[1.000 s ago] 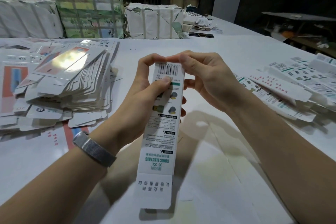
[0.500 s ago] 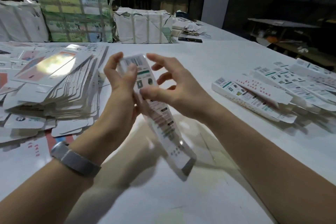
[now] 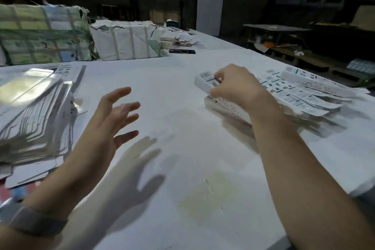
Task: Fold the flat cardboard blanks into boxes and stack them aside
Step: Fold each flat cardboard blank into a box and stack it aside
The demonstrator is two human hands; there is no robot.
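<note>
Your right hand (image 3: pixel 236 85) is covering most of the folded box (image 3: pixel 205 82), pinching it over the pile of finished boxes (image 3: pixel 300 95); only its white barcoded end is showing. Motion blur is smearing the flat blanks (image 3: pixel 34 111) at left. Your left hand (image 3: pixel 113 119) is hovering, fingers spread, holding nothing.

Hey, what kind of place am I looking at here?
Probably a packaging workshop or small warehouse: a heap of flat blanks on a big white table, strapped bundles behind, folded boxes piled aside.
</note>
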